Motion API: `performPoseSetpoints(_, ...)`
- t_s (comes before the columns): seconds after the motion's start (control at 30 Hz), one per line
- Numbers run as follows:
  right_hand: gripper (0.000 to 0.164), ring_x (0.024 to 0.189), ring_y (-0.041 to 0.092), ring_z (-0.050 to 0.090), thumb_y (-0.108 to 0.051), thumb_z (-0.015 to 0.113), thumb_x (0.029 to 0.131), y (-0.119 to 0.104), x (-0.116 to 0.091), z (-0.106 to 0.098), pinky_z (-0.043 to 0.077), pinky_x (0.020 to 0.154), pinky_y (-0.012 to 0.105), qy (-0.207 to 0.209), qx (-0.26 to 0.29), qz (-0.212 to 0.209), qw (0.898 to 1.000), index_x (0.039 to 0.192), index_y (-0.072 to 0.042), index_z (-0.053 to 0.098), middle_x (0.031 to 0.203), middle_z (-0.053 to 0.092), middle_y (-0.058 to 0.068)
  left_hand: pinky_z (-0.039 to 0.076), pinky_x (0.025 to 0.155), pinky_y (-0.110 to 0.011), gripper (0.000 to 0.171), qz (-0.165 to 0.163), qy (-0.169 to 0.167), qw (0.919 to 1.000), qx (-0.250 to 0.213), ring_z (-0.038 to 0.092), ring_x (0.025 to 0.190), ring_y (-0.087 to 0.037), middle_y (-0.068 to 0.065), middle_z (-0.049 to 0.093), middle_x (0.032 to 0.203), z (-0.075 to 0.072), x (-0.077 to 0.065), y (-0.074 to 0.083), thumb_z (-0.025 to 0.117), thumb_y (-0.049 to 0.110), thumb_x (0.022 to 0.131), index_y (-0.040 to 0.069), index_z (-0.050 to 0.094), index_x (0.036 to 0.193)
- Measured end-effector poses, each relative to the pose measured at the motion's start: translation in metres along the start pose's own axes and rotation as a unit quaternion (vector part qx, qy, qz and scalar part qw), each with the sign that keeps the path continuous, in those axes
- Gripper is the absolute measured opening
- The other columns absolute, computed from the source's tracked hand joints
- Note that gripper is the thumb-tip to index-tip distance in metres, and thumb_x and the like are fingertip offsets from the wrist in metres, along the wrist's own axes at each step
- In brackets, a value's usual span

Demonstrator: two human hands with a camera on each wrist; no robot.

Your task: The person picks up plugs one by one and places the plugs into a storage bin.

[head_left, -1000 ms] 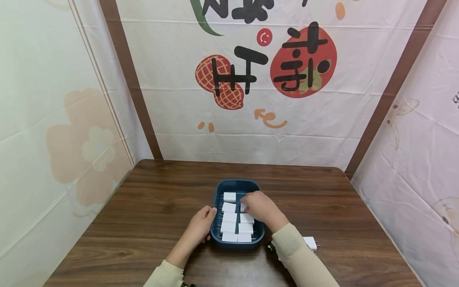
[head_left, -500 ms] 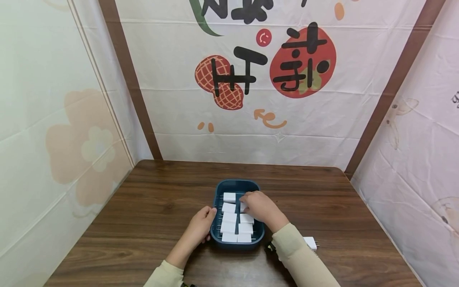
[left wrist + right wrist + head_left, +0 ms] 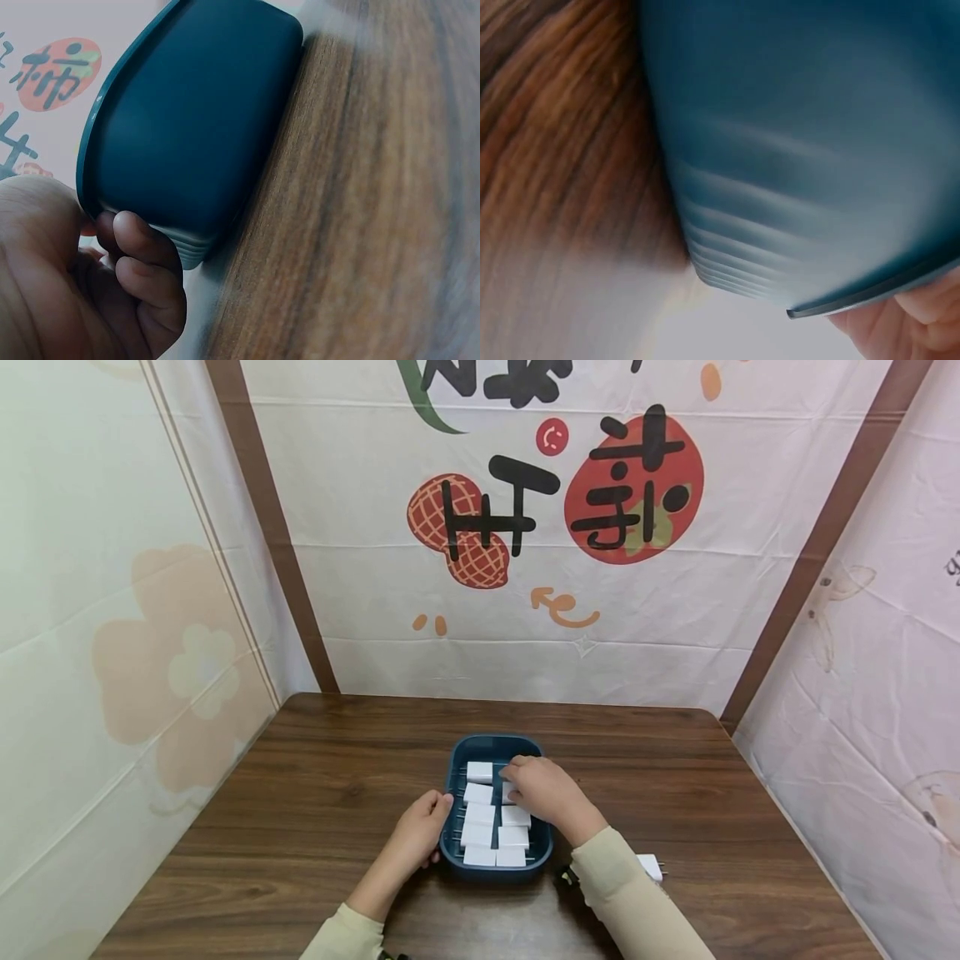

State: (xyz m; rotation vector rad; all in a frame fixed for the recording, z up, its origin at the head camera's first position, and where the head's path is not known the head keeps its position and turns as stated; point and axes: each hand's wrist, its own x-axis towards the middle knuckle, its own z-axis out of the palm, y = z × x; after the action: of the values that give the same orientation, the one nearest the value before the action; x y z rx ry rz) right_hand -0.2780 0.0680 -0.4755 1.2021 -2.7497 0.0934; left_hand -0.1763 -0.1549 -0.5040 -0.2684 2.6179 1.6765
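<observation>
A dark blue plastic box with rounded corners stands on the table. Two rows of white plug-in chargers lie in it, thin metal prongs showing along the sides. My left hand grips the box's left rim, thumb on top and fingers curled below; the left wrist view shows these fingers against the outer wall. Reaching over the right rim, my right hand pinches a white charger in the right row, partly covered by the fingers. In the right wrist view the box's ribbed wall hides most of that hand.
One more white charger lies on the wooden table to the right, partly behind my right sleeve. Printed white cloth hangs behind the table and along both sides.
My right hand has shifted very slightly toward the far end of the box, still at the same charger. The left hand and the box have stayed in place.
</observation>
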Motion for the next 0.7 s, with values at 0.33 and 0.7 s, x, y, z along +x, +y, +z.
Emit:
performPoseSetpoints(0.33, 0.039, 0.109, 0.018, 0.067, -0.028, 0.077, 0.094, -0.011, -0.008, -0.024, 0.057, 0.096, 0.037, 0.021, -0.028, -0.017, 0.999, 0.129, -0.013, 0.070, 0.121, 0.070, 0.004, 0.040, 0.035, -0.028, 0.038, 0.002, 0.002, 1.0000, 0.000, 0.051, 0.042, -0.020, -0.008, 0.053, 0.061, -0.002, -0.004, 0.000, 0.045, 0.041, 0.109, 0.006, 0.058, 0.103)
performPoseSetpoints(0.7, 0.041, 0.112, 0.020, 0.067, -0.030, 0.078, 0.093, -0.023, -0.018, -0.046, 0.055, 0.099, 0.041, 0.020, -0.029, -0.020, 0.999, 0.129, -0.012, 0.070, 0.121, 0.070, 0.004, 0.039, 0.034, -0.028, 0.036, 0.005, 0.007, 1.0000, 0.000, 0.051, 0.041, -0.020, -0.008, 0.053, 0.060, 0.001, 0.001, -0.001, 0.046, 0.040, 0.109, 0.006, 0.058, 0.102)
